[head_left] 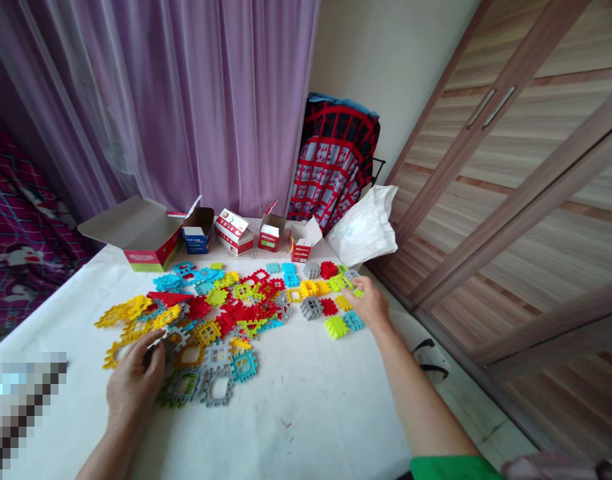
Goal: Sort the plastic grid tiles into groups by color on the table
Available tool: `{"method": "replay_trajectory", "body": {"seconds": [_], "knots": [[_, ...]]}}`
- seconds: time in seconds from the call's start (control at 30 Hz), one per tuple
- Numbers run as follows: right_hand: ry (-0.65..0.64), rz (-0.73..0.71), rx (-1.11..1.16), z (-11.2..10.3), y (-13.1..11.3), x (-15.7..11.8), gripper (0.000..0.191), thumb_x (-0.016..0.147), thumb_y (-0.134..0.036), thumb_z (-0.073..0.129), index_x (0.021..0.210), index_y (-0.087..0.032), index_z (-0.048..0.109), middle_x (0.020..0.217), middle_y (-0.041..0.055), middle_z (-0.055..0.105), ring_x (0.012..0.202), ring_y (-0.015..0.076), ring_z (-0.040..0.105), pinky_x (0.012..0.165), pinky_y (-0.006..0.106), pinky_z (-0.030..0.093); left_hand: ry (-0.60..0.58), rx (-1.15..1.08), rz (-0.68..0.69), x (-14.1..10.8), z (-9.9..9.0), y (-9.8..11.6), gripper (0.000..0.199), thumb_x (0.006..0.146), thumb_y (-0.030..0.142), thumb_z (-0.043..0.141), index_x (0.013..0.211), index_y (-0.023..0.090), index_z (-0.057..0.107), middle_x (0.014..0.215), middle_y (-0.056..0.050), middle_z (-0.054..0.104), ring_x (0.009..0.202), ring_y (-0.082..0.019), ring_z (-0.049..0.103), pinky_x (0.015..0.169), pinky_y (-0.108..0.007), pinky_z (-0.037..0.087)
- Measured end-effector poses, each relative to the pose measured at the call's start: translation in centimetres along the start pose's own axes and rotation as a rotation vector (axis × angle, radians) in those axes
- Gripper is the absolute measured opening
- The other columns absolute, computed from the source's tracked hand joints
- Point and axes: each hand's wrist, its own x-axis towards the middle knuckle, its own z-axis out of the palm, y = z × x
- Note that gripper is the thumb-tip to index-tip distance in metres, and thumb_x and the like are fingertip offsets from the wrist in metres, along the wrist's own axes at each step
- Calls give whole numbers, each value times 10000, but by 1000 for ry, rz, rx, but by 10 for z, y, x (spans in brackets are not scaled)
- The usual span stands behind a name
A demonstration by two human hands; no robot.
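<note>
Colourful interlocking plastic building pieces with toothed edges lie in a loose pile [246,303] on the white-covered table. My left hand [136,377] is at the pile's near left side, thumb and index finger apart and curved, close to a grey piece [179,339]. What lies under its fingers is partly hidden. On the right, my right hand [370,301] pinches a lime-green piece [359,292] between thumb and fingers. Beside it are small sorted stacks: lime-green [337,325], blue [354,321], red [329,307], grey [311,308] and yellow [315,288].
Along the table's back edge stand a large opened box [151,257], a blue box [197,241] and several red-and-white boxes [234,233]. A white plastic bag [363,227] rests at the back right corner. A wooden wardrobe [511,200] flanks the right side; purple curtains [211,100] hang behind.
</note>
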Motion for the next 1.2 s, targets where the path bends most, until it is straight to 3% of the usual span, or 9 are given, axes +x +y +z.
{"method": "replay_trajectory", "body": {"seconds": [0.1, 0.23, 0.6, 1.2], "knots": [[53, 143, -105, -14, 57, 19, 365, 810, -420, 643, 1115, -225, 605, 1113, 87, 737, 1023, 256, 677, 859, 346, 494, 21, 30, -3, 2, 1, 0, 280, 802, 449, 535, 975, 324, 716, 938, 1, 727, 815, -191, 642, 616, -283, 486], [38, 185, -174, -13, 90, 32, 393, 796, -442, 660, 1116, -218, 614, 1108, 85, 743, 1009, 261, 683, 836, 344, 495, 3, 87, -41, 5, 1, 1, 293, 771, 482, 533, 959, 348, 714, 926, 1, 716, 805, -207, 632, 580, -287, 467], [-80, 214, -180, 4, 95, 38, 406, 822, -425, 652, 1166, -215, 604, 1179, 66, 728, 1066, 265, 666, 877, 351, 477, -24, 148, -41, 5, -3, 10, 304, 760, 515, 492, 913, 347, 695, 896, -9, 706, 859, -232, 639, 594, -303, 465], [-91, 184, -202, 8, 96, 36, 427, 809, -450, 668, 1168, -225, 620, 1202, 75, 710, 1076, 271, 645, 882, 356, 476, -64, 178, -65, 6, -1, 8, 346, 789, 524, 468, 980, 336, 687, 966, -25, 703, 880, -235, 641, 624, -314, 478]]}}
